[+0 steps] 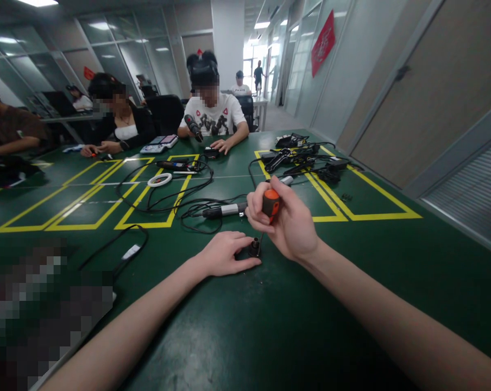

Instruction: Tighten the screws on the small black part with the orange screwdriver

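Note:
My right hand [288, 220] is closed around the orange and black handle of a screwdriver [271, 203], held upright above the table. Its thin shaft runs down to a small black part [254, 247] lying on the green tabletop. My left hand [230, 254] rests on the table with thumb and fingers gripping that part from the left. A short round post stands up from the part; its exact kind is too small to tell. Just behind my hands lies a grey and black pen-shaped electric tool [225, 210] with its cord.
Black cables [164, 203] loop over the table [310, 326] around a white tape ring [159, 180]. A heap of black adapters and cords [302, 160] lies at the back right. Yellow tape [386, 218] marks rectangles. Across the table a person in a white shirt [215, 111] holds a power tool [193, 127].

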Motion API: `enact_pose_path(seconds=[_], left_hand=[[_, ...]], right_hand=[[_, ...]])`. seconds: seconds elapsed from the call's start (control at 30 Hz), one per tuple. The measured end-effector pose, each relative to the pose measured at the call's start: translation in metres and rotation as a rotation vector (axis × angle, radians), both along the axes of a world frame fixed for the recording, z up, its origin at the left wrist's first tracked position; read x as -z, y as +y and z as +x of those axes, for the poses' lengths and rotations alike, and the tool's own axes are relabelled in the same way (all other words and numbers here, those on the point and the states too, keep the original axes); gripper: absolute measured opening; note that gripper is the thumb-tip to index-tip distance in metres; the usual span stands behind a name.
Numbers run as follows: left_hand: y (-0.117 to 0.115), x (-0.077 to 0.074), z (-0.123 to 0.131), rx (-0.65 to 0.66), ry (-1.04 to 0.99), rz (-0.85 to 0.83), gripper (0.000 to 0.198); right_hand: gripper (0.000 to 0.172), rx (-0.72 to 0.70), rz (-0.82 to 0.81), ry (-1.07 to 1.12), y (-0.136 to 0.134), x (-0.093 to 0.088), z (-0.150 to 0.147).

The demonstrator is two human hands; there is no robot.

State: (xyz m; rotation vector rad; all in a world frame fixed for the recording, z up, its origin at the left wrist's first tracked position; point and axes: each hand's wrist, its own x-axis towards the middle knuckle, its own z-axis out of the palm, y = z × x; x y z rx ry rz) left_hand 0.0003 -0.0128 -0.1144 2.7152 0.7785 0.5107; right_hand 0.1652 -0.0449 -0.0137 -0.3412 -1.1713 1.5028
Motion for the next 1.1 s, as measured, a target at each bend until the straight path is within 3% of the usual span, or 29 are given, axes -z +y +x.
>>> enact_pose_path(seconds=[0.3, 0.5, 0.67, 0.93, 1.1], left_hand=[[0.0, 0.0002, 0.0, 0.005, -0.008, 0.008, 0.038], [-0.0002, 0.0, 0.0004, -0.003, 0.007, 0.006, 0.037], [-0.0009, -0.0021, 0.0009, 0.003, 0.007, -0.006, 0.037], [-0.0007, -0.001, 0.001, -0.005, 0.008, 0.015, 0.037], [-0.0006, -0.001, 0.001, 0.002, 0.002, 0.02, 0.037]], right_hand=[[0.034, 0.046, 0.011, 0.004, -0.002, -0.0002, 0.0001], [0.047, 0.01, -0.003, -0.052, -0.0016, -0.0006, 0.0007], [0.037, 0.04, 0.0, 0.004, -0.0033, -0.001, -0.0001], [0.047, 0.031, -0.014, -0.027, -0.0031, -0.0024, -0.0011], [0.037, 0.038, 0.01, -0.008, -0.005, -0.0015, -0.001]])
